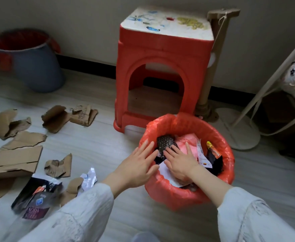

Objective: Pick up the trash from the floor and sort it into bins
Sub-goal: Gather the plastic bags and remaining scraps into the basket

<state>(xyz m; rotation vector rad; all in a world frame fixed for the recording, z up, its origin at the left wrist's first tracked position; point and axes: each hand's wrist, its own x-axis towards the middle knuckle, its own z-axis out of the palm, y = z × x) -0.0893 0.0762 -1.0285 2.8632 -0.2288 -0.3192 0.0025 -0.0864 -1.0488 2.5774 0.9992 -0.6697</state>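
Both hands are flat and open: the right hand [179, 160] presses wrappers down in the near bin [227, 152], the left hand [138, 165] rests at its rim. Torn cardboard [21, 138] and packets [33, 198] lie on the floor [108, 145]; the far bin [36, 67] seems empty.

Domestic room, prob. a living space in a home. Evidence: wood-look laminate floor [108, 147] w/ dark skirting along plain painted wall; red plastic stool [162, 67] w/ worn printed top just beyond the right hand [179, 161]; cardboard cat scratching post [211, 67] behind stool; white stand base [239, 130] w/ hanging laundry further right of that hand. Household bins: red-lined bin [227, 154] under both hands, grey bin [36, 67] w/ red liner far beyond the left hand [138, 165], by the wall
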